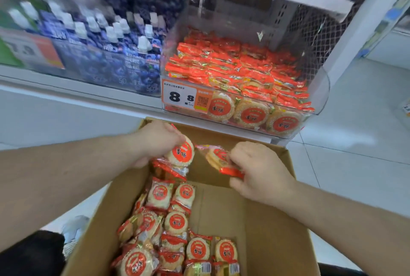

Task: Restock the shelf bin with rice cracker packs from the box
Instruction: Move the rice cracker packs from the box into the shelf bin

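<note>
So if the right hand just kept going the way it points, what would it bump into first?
Probably the pack held by the left hand. The right hand, gripping its own pack, points leftward across the box toward it, though depth is hard to judge.

Blurred bottles [115, 38] on left shelf, cardboard box [261, 220] cut by bottom edge

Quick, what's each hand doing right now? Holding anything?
Left hand: fingers curled round rice cracker packs, lifted above the box.
Right hand: fingers pinching one rice cracker pack, also above the box.
</note>
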